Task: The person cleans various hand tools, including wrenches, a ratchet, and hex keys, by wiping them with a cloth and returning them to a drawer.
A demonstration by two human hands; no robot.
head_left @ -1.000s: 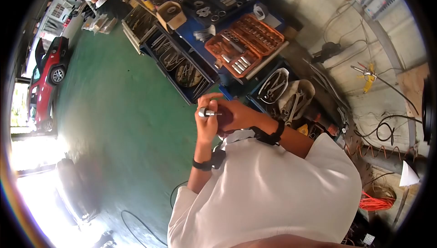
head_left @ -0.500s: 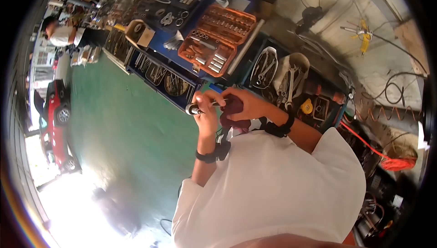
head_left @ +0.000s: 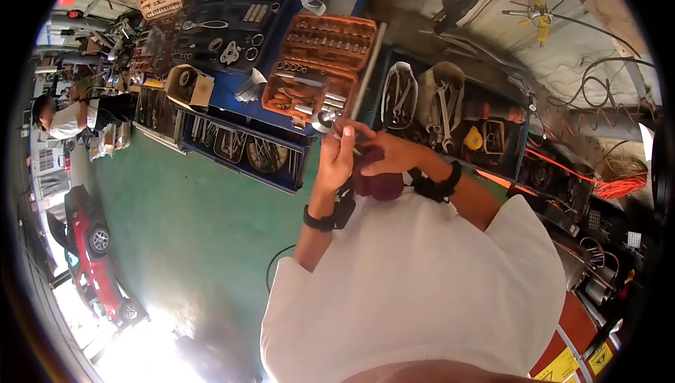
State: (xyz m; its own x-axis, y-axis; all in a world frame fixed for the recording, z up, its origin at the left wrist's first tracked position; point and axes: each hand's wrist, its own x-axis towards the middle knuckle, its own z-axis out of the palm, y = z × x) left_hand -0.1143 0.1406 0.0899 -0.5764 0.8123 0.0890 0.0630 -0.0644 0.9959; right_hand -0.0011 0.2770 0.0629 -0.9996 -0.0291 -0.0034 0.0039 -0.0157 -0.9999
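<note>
My left hand (head_left: 336, 161) is closed around a shiny ratchet wrench (head_left: 324, 121), whose round head sticks out past the fingers toward the orange socket case. A dark maroon cloth (head_left: 383, 185) is bunched in my right hand (head_left: 391, 151), which is wrapped over the handle end of the wrench. Both hands almost touch, in front of my chest. Just beyond them lies the open orange socket set case (head_left: 301, 105), with sockets and a ratchet handle in its slots. Part of the wrench handle is hidden by fingers and cloth.
A blue tool cart (head_left: 239, 109) carries a black tool tray (head_left: 228, 31), gloves (head_left: 251, 86) and a cardboard box (head_left: 190, 86). Its open drawer (head_left: 239, 151) holds tools. Wrenches fill a container (head_left: 441, 105) at right. A co-worker (head_left: 70, 117) and a red car (head_left: 88, 249) are at left.
My hands and the wrench have moved nearer the orange case, and the wrench head now points toward it. The view has shifted, showing more of the cart.
</note>
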